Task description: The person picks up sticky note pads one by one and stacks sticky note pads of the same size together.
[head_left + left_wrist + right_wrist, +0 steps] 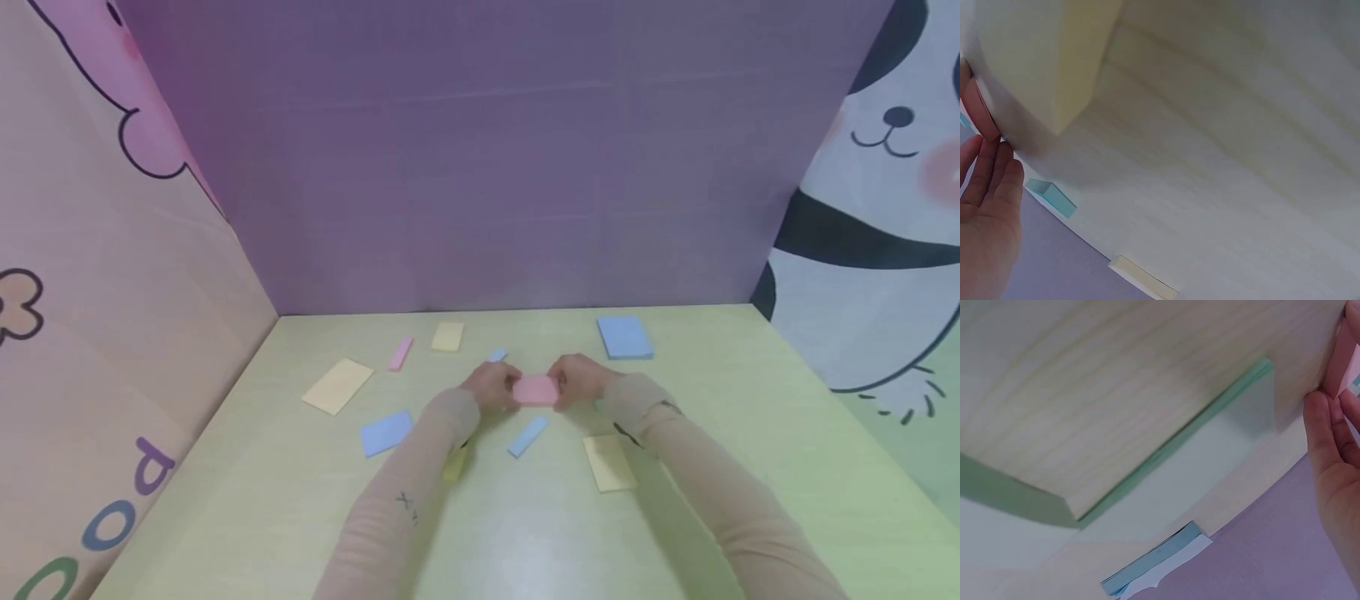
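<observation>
Over the middle of the table, a pink sticky-note pad (pixel 536 390) is held between both hands. The left hand (pixel 492 387) pinches its left end and the right hand (pixel 585 379) its right end. In the left wrist view, fingertips meet the edge of the pink pad (pixel 980 112) at the frame's left side. The right wrist view has the right hand (pixel 1335 444) gripping the same pad at the far right. A narrow blue pad (pixel 528 436) lies just in front of the hands. Another small blue pad (pixel 497 356) is partly hidden behind the left hand.
Cream pads (pixel 337 387) (pixel 447 337), a slim pink pad (pixel 401 353) and a blue pad (pixel 387 432) lie left. A large blue pad (pixel 626 337) and cream pad (pixel 610 463) lie right. The left forearm partly covers a yellow pad (pixel 454 464). Purple cloth (pixel 480 167) hangs behind.
</observation>
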`<state>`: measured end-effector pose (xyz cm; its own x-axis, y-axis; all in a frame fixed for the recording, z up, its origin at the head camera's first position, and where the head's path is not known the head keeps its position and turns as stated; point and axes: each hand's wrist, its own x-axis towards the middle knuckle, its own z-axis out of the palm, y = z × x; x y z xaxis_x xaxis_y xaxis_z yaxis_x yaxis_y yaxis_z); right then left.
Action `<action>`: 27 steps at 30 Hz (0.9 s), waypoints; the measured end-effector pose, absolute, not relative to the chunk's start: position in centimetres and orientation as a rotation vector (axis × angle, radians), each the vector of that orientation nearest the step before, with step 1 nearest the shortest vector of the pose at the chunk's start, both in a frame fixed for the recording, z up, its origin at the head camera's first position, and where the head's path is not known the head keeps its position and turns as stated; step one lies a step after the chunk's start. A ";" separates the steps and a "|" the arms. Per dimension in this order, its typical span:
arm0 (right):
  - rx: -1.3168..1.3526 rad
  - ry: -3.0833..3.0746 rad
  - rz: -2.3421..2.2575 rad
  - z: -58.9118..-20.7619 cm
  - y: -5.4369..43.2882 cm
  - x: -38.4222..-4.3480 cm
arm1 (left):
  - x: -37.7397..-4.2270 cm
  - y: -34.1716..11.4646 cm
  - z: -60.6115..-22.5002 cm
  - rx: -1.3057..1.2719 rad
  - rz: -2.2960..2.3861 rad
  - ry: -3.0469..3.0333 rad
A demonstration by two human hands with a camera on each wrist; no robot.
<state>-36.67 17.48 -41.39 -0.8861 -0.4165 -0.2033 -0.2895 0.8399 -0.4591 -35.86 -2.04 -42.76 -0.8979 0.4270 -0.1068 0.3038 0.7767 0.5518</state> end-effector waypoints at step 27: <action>-0.579 2.707 -0.629 -41.5 17.7 -36.6 | -36.6 -4.7 -40.6 0.636 0.747 2.793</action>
